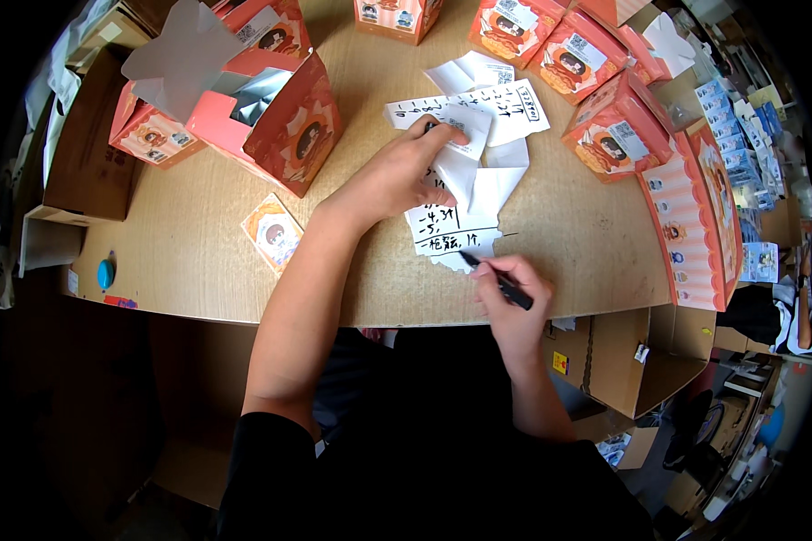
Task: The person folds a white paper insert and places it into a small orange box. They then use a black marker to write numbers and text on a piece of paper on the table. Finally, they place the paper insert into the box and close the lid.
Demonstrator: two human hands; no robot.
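Note:
My right hand (521,311) grips a black marker (512,291), its tip at the torn lower edge of a white sheet with handwritten black lines (433,225). Over the upper part of that sheet, my left hand (397,176) pinches a folded white paper slip (469,140) between thumb and fingers. A small dark bit shows by its index finger, too hidden to name. Behind lies another handwritten white paper (519,108), with a creased slip (505,176) to its right. A small illustrated card (273,233) rests left of my left forearm.
An opened red-orange box (293,126) with a silvery pouch inside stands at the left. More illustrated boxes (618,126) line the right and back of the wooden table (379,298). A blue round cap (106,273) sits near the left edge. Cardboard boxes (618,361) stand below, right.

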